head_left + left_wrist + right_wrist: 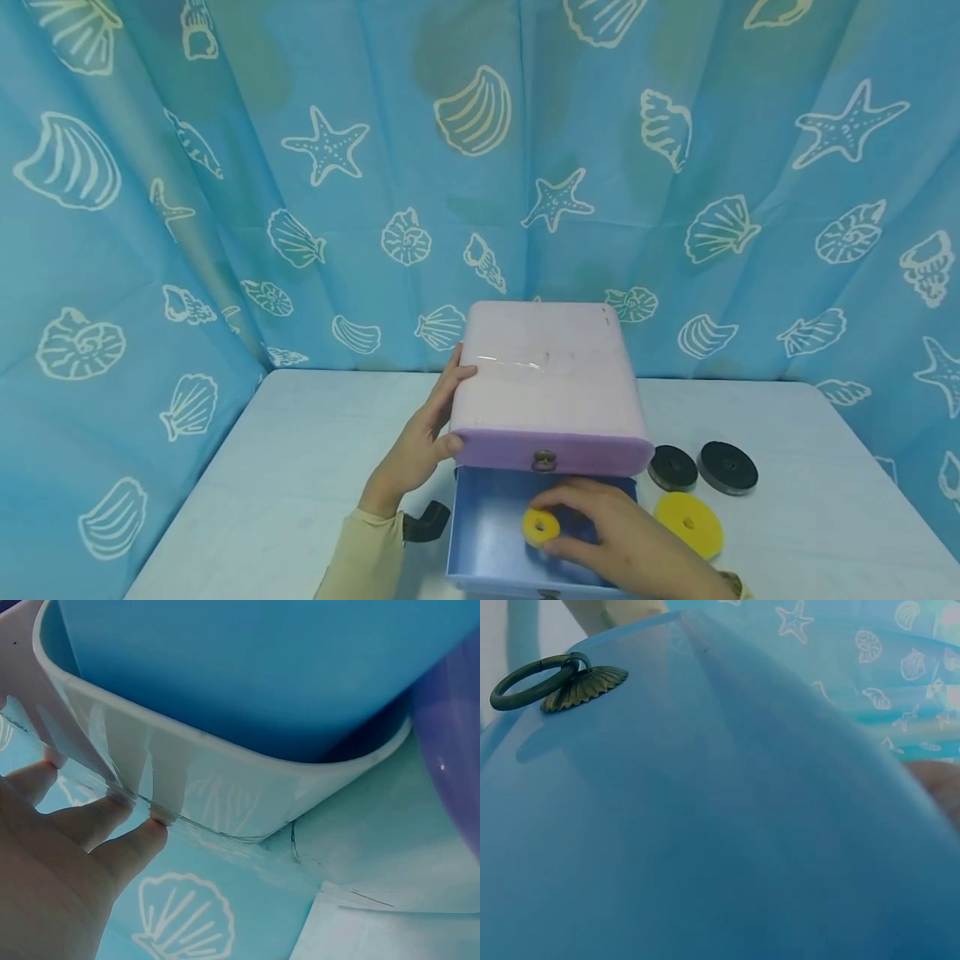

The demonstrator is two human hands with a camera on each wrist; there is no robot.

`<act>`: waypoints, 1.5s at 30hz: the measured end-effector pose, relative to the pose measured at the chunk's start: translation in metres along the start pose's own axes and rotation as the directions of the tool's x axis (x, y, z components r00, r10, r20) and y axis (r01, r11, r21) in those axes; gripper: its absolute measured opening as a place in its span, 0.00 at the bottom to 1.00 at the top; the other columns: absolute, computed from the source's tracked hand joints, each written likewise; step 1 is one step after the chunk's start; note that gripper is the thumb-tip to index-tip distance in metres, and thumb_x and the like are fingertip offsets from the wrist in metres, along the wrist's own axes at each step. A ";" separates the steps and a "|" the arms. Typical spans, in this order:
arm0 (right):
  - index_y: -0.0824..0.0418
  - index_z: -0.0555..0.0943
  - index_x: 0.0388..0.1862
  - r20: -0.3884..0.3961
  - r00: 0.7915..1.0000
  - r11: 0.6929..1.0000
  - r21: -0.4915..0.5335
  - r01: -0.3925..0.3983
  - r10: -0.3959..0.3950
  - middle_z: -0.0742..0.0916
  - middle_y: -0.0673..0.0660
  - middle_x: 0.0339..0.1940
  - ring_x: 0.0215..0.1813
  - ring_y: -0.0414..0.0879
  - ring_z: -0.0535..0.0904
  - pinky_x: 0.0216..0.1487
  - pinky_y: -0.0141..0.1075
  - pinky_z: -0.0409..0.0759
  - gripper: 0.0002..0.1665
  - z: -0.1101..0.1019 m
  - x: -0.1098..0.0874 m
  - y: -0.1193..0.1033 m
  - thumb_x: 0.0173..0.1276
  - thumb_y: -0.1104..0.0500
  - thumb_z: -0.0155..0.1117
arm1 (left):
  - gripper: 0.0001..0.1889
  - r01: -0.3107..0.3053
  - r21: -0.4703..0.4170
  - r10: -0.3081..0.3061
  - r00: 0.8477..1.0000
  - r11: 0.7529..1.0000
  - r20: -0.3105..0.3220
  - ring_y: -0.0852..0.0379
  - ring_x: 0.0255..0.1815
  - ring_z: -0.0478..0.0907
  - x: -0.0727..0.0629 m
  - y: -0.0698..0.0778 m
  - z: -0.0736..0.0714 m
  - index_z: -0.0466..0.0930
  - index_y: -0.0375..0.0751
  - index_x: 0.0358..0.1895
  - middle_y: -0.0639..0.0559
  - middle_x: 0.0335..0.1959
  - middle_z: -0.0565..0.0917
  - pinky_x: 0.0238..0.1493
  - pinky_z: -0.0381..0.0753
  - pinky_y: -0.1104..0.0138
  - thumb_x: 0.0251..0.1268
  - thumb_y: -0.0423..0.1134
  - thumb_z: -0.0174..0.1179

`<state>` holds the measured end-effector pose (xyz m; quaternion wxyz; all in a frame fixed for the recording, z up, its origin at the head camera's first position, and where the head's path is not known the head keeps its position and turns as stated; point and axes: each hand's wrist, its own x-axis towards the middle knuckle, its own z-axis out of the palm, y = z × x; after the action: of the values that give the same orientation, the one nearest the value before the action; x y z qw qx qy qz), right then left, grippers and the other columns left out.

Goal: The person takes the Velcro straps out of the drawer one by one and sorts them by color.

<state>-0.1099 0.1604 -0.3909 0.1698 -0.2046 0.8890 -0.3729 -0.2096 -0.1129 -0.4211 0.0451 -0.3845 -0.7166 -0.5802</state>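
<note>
A small drawer box (547, 383) has a pale pink top and a purple front with a metal pull. Its blue lower drawer (483, 504) stands pulled out toward me. Against the box's left side rests my left hand (412, 454), thumb near the front edge. The left wrist view shows its spread fingertips (154, 825) touching the wall. My right hand (626, 537) pinches a small yellow ring (541, 527) between thumb and forefinger, over the drawer. In the right wrist view the blue drawer front fills most of the picture, with a shell-shaped ring pull (585, 686).
Right of the box lie a larger yellow disc (693, 525) with a centre hole and two black round discs, one nearer (672, 468) and one farther (727, 467). A black angled piece (427, 522) shows by my left wrist. A blue seashell curtain (337, 192) hangs behind the white table (300, 475).
</note>
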 end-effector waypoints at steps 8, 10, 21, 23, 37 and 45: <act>0.40 0.78 0.60 0.018 1.000 0.999 0.039 0.001 -0.002 0.81 0.37 0.55 0.55 0.43 0.76 0.60 0.52 0.77 0.27 -0.008 -0.012 0.005 0.65 0.35 0.67 | 0.46 -0.010 -0.004 0.010 1.000 1.000 0.003 0.43 0.82 0.37 -0.001 0.000 0.000 0.53 0.53 0.80 0.57 0.84 0.35 0.70 0.51 0.32 0.67 0.73 0.51; 0.41 0.78 0.60 0.022 1.000 0.999 0.034 0.020 -0.020 0.81 0.37 0.55 0.53 0.40 0.77 0.58 0.48 0.79 0.25 -0.010 -0.015 0.006 0.67 0.35 0.65 | 0.46 -0.007 -0.002 0.007 1.000 1.000 -0.001 0.43 0.82 0.37 -0.001 0.000 0.001 0.53 0.53 0.80 0.57 0.84 0.35 0.70 0.51 0.32 0.66 0.73 0.51; 0.45 0.79 0.62 -0.030 0.996 0.996 -0.017 0.085 -0.086 0.81 0.39 0.53 0.49 0.34 0.77 0.52 0.36 0.80 0.25 -0.017 -0.028 0.018 0.70 0.38 0.64 | 0.46 -0.009 -0.018 0.009 1.000 1.000 0.002 0.41 0.82 0.37 -0.001 0.002 0.002 0.52 0.51 0.80 0.54 0.84 0.34 0.70 0.50 0.31 0.66 0.73 0.51; 0.46 0.79 0.62 -0.059 0.989 0.991 -0.037 0.130 -0.132 0.81 0.40 0.53 0.49 0.34 0.77 0.52 0.36 0.81 0.24 -0.018 -0.031 0.020 0.71 0.40 0.64 | 0.46 -0.009 -0.013 0.009 1.000 1.000 0.002 0.41 0.82 0.37 -0.001 0.001 0.002 0.52 0.52 0.80 0.53 0.84 0.34 0.69 0.50 0.31 0.66 0.73 0.51; 0.51 0.79 0.63 -0.141 0.982 0.987 -0.116 0.108 -0.124 0.82 0.44 0.54 0.47 0.33 0.77 0.47 0.32 0.81 0.26 -0.024 -0.047 0.035 0.72 0.42 0.64 | 0.47 -0.010 -0.001 0.010 1.000 1.000 -0.001 0.41 0.82 0.37 0.001 0.002 0.001 0.53 0.52 0.80 0.53 0.84 0.34 0.70 0.50 0.31 0.66 0.74 0.51; 0.52 0.78 0.64 -0.162 0.985 0.992 -0.117 0.045 -0.064 0.80 0.48 0.56 0.47 0.34 0.77 0.46 0.33 0.82 0.28 -0.027 -0.055 0.044 0.70 0.42 0.66 | 0.47 -0.004 0.010 0.004 1.000 1.000 -0.005 0.42 0.82 0.37 0.000 0.001 0.001 0.53 0.52 0.80 0.53 0.84 0.34 0.70 0.50 0.31 0.65 0.74 0.51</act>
<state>-0.0851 0.2317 -0.3972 0.0735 -0.2064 0.9138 -0.3421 -0.2090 -0.1123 -0.4205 0.0498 -0.3841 -0.7186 -0.5776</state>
